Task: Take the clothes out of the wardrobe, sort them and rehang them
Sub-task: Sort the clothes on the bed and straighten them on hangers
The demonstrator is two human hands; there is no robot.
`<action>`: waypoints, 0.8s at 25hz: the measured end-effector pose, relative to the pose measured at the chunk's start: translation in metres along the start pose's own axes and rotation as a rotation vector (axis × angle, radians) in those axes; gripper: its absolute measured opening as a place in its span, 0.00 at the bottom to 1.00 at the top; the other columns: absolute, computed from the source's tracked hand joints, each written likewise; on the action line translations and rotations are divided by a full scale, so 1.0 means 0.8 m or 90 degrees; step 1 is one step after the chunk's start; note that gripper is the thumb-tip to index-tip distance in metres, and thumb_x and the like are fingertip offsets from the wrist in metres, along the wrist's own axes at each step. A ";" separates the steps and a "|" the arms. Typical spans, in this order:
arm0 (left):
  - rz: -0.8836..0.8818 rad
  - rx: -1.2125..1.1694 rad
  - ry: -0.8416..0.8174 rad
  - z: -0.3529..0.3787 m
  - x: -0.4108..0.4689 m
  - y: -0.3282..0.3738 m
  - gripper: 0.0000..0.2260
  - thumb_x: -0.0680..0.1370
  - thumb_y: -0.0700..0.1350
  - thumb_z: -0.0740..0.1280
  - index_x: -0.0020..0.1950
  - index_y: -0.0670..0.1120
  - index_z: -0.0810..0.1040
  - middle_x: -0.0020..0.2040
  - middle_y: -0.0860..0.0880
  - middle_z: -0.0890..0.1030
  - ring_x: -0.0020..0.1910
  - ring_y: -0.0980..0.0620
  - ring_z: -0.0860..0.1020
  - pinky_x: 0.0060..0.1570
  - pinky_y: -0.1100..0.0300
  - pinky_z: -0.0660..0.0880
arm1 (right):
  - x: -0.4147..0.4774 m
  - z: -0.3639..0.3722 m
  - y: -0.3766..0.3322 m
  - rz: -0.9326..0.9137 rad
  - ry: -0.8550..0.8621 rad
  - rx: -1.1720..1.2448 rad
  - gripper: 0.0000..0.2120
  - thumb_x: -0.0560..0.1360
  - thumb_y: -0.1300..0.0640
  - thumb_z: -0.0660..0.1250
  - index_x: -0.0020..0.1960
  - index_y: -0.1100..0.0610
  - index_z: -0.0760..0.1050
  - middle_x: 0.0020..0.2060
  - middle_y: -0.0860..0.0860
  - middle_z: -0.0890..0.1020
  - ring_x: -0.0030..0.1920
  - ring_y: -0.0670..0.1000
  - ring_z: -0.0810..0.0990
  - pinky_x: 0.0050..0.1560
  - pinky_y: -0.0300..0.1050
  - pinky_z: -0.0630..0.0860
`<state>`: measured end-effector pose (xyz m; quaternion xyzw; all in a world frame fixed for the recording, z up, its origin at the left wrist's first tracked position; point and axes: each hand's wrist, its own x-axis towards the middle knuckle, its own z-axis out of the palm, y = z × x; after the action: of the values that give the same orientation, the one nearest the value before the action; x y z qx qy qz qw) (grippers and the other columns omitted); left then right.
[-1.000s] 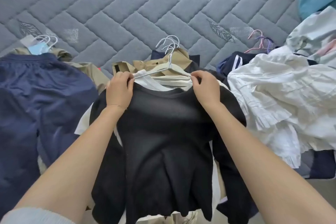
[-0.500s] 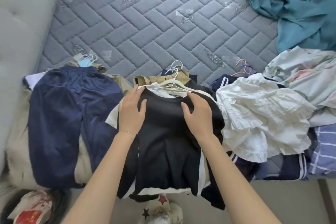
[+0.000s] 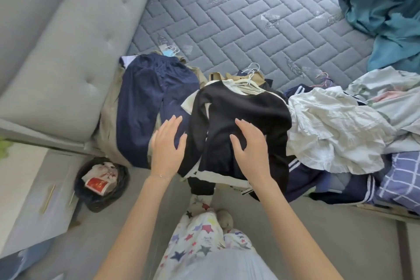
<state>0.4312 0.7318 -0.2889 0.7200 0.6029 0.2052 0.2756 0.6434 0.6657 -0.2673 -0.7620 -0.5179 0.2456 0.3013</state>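
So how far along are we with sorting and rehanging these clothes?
Done: clothes are out, lying in piles on the grey quilted mattress, navy trousers beside a black long-sleeved top on white wire hangers, a white ruffled garment to its right. In hand: nothing gripped; left hand and right hand are open by the black top. Left: rehanging everything; no wardrobe shows.

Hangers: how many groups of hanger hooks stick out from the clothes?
3. The left white group lies beside the blue mask, the middle white group above the black top, the pink and purple group behind the white garment. More may be hidden under clothes.
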 end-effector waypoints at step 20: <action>0.011 0.011 -0.077 -0.200 0.188 -0.266 0.22 0.81 0.48 0.62 0.75 0.51 0.64 0.75 0.50 0.66 0.75 0.49 0.61 0.74 0.48 0.59 | 0.117 0.263 -0.246 0.025 -0.006 -0.024 0.21 0.78 0.54 0.66 0.70 0.54 0.71 0.67 0.48 0.75 0.69 0.47 0.69 0.71 0.48 0.66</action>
<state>0.1990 0.9292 -0.3094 0.7389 0.5804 0.1581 0.3034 0.4050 0.8520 -0.2799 -0.7764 -0.5089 0.2450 0.2794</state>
